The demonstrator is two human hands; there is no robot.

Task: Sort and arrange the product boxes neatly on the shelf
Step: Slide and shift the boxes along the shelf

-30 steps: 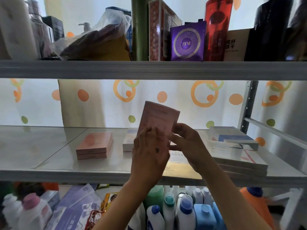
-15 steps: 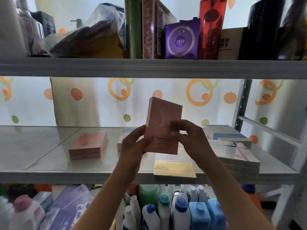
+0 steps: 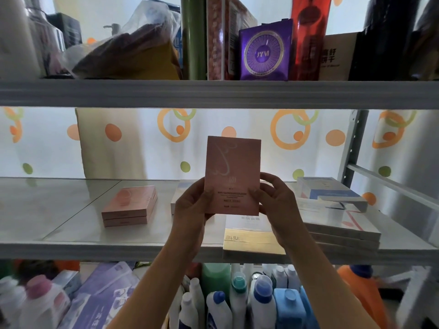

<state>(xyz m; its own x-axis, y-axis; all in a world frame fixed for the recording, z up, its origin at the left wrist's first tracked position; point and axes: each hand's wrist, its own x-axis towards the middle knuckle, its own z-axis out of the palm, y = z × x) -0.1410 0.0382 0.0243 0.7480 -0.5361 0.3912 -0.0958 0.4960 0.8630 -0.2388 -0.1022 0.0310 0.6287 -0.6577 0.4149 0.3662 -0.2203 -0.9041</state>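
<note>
A flat pink box (image 3: 232, 172) stands upright in the air above the middle shelf (image 3: 59, 210), its printed face toward me. My left hand (image 3: 192, 205) grips its lower left edge and my right hand (image 3: 273, 200) grips its lower right edge. Two matching pink boxes (image 3: 129, 206) lie stacked flat on the shelf to the left. A white box (image 3: 178, 198) lies partly hidden behind my left hand. A gold and white box (image 3: 251, 236) lies at the shelf's front edge under my right wrist. White and blue boxes (image 3: 332, 210) are stacked at the right.
The upper shelf (image 3: 213, 93) carries a purple box (image 3: 264, 53), a red bottle (image 3: 308, 36), a plastic bag (image 3: 133, 48) and dark containers. Below the middle shelf stand several detergent bottles (image 3: 261, 300) and purple packets (image 3: 102, 298). A metal upright (image 3: 351, 146) rises at the right.
The pink box has turned from tilted to upright and square to me. My hands have shifted to hold it by its lower edges, one on each side.
</note>
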